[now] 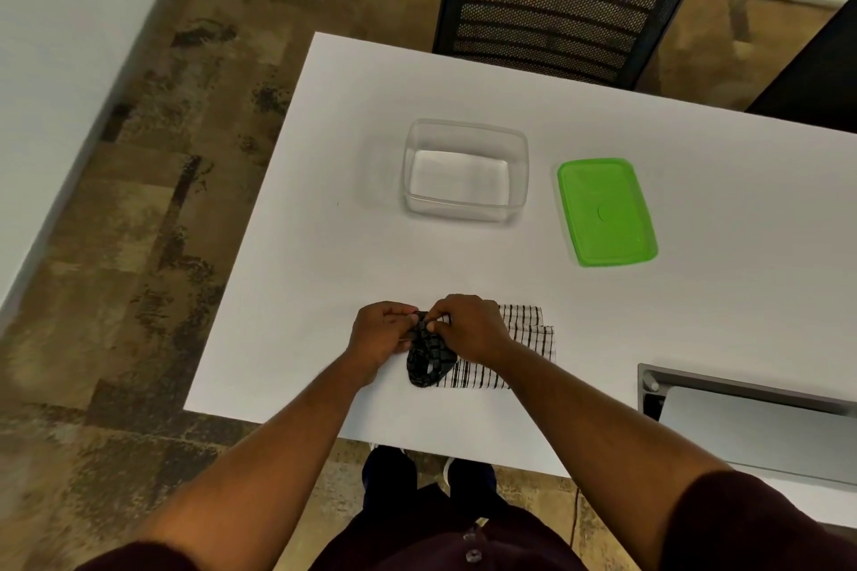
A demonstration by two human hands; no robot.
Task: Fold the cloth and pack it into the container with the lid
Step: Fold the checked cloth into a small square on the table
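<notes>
A black-and-white checked cloth [528,332] lies near the front of the white table [324,199], partly folded into layers. Its left end is curled up, showing a darker side. My left hand [378,332] and my right hand [466,329] meet at that curled end, and both pinch its top edge. Farther back, a clear plastic container [466,132] stands open with nothing in it. Its green lid [605,211] lies flat on the table to the right of it.
A black mesh office chair [561,5] stands behind the table's far edge. A grey tray-like unit [742,413] sits at the front right of the table. Brown patterned floor lies to the left, beyond the table's edge.
</notes>
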